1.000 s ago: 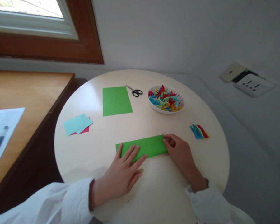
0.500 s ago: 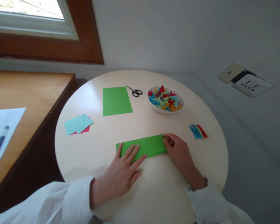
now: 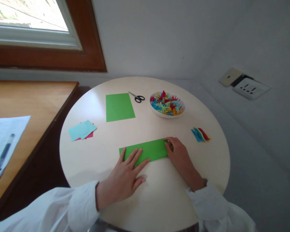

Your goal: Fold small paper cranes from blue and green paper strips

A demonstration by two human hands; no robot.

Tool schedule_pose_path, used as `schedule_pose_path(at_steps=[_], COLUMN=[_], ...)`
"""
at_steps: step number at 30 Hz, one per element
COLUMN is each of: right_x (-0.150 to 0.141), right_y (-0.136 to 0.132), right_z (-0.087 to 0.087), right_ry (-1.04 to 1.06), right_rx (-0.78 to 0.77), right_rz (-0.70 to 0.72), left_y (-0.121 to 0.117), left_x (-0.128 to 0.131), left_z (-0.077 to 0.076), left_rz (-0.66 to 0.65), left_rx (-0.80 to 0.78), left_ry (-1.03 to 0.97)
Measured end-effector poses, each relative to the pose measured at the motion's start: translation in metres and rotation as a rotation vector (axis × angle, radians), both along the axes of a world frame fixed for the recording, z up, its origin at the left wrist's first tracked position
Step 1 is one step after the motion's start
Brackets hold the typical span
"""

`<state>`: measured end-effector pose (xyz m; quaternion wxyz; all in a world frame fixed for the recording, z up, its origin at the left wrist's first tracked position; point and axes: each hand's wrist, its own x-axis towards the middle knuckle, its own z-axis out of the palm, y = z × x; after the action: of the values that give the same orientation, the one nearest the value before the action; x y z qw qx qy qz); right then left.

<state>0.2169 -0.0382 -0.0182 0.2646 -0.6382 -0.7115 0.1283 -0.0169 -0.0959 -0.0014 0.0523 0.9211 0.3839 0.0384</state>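
Note:
A long green sheet of paper [image 3: 152,150], seemingly folded over, lies slightly aslant on the round white table [image 3: 157,190]. My left hand [image 3: 125,175] rests flat on its left part, fingers spread across the green surface. At the paper's right end, my right hand [image 3: 180,154] pinches the upper corner between thumb and forefinger. Beyond the hands lies a flat green sheet [image 3: 120,107], with black-handled scissors [image 3: 138,98] beside its upper right corner.
A white bowl [image 3: 165,115] full of colourful folded-paper pieces stands at the back right. Thin coloured strips [image 3: 200,134] lie at the right; light blue cards [image 3: 80,130] over red ones lie left. A wooden desk [image 3: 38,100] holding papers and a pen [image 3: 4,153] adjoins on the left.
The camera view has shifted slightly, so the whole scene sits a little differently. Both hands keep practically the same places on the green paper.

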Motion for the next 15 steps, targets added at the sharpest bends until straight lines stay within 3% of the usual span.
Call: schedule_pose_path(at_steps=[10,15], right_x=[0.0,0.002], right_y=[0.001,0.002], right_z=[-0.006,-0.009], right_ry=[-0.074,-0.071], right_rx=[0.057,0.099], right_rz=[0.031,0.058], left_y=[-0.002,-0.006], left_x=[0.005,0.021], left_z=[0.009,0.011], left_rz=[0.021,0.115], left_rx=[-0.041,-0.015], left_ry=[0.059,0.067])
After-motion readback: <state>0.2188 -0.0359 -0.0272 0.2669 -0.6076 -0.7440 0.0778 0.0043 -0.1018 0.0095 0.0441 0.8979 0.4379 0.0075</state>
